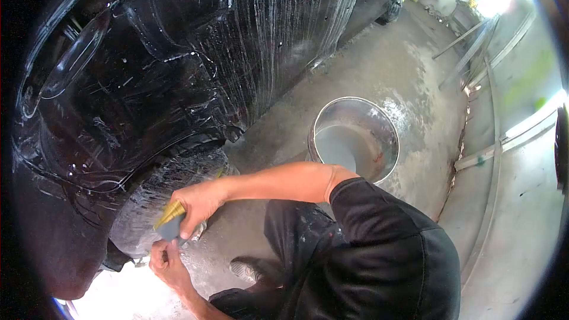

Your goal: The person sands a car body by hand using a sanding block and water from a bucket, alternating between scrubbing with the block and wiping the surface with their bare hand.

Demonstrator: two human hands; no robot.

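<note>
My right hand grips a yellow and grey pad in front of the car's wheel, its thumb along the grey part. Just below, my left hand has its fingers pinched together at the pad's lower end. Whatever lies between those fingertips is too small to make out. The dark car body, wet and streaked with whitish runs, rises above and to the left of both hands.
A round metal bucket with cloudy grey liquid stands on the wet concrete floor, right of the wheel. Metal stands lean near the pale wall on the right. Bright light floods the lower left. My shoe is below the wheel.
</note>
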